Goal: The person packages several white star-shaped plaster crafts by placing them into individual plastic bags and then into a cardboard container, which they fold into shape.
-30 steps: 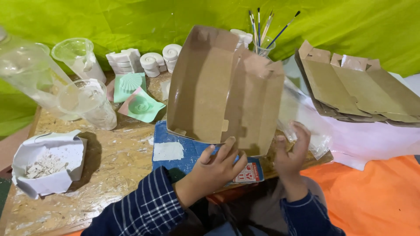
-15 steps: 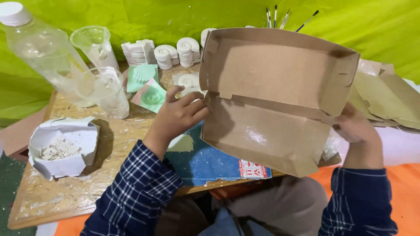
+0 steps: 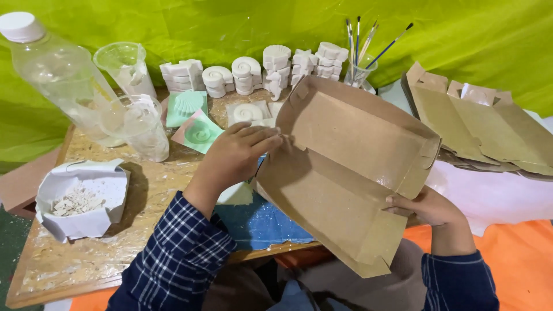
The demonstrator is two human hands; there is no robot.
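A brown cardboard box (image 3: 345, 167), open and tilted with its inside facing me, is held over the near edge of a wooden table (image 3: 86, 265). My left hand (image 3: 239, 155) presses on the box's left side flap. My right hand (image 3: 429, 207) grips its lower right edge, thumb on the inside. Both sleeves are dark blue plaid.
A stack of flat brown boxes (image 3: 484, 126) lies at the right. White plaster shell casts (image 3: 259, 72) line the back, next to a glass of paintbrushes (image 3: 360, 69). A clear bottle (image 3: 55, 75), plastic cups (image 3: 138, 124), green moulds (image 3: 193, 118) and a white bowl of crumbs (image 3: 80, 198) stand left.
The box has been turned from upright to lying open toward me. My left hand moved from its bottom edge to its left flap; my right hand stays on the right edge.
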